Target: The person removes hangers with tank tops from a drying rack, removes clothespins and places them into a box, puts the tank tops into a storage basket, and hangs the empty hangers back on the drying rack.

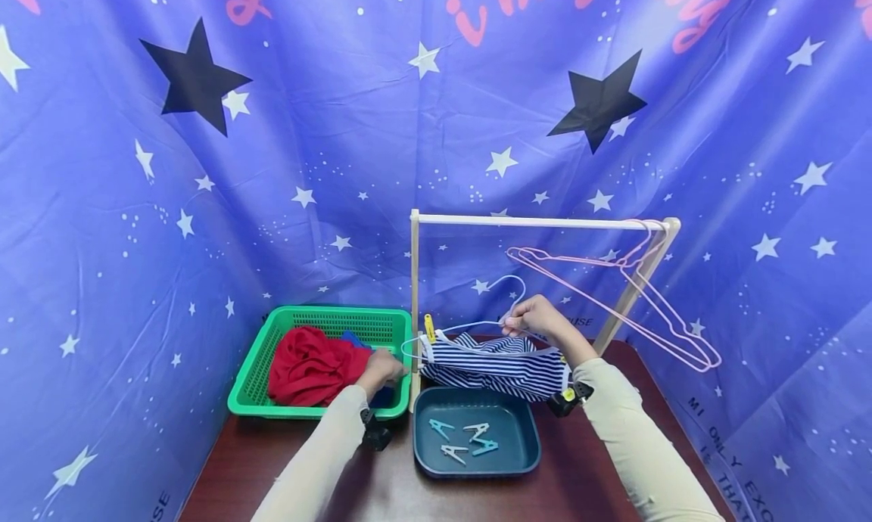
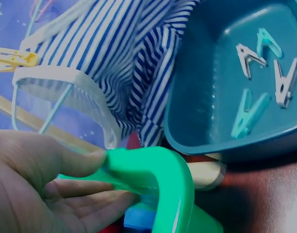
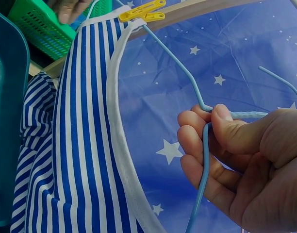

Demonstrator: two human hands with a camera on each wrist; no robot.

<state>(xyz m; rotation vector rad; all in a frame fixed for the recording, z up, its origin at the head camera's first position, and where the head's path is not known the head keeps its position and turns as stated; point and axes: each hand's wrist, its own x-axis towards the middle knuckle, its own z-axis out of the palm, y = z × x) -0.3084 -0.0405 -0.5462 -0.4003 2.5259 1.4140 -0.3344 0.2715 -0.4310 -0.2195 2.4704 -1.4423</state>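
My right hand (image 1: pixel 534 315) pinches a light blue clothes hanger (image 3: pixel 187 73) at the neck below its hook. On the hanger hangs a blue-and-white striped garment (image 1: pixel 490 367) with white edging, and a yellow clothespin (image 2: pixel 15 59) clips it at one shoulder. A second clip at the other shoulder shows only as a small yellow spot in the head view. My left hand (image 2: pixel 46 184) is at the right rim of the green basket (image 2: pixel 158 167), thumb on the rim and fingers below it on the inner side. Red cloth (image 1: pixel 316 367) and some blue cloth (image 1: pixel 354 339) lie in that basket.
A dark teal tray (image 1: pixel 527 439) holds several white and turquoise clothespins (image 1: pixel 485 447). Behind it stands a wooden rack with a white rod (image 1: pixel 518 221). Pink hangers (image 1: pixel 613 263) hang at the rod's right end. A starry blue curtain (image 1: pixel 381 128) surrounds the brown table (image 1: pixel 232 469).
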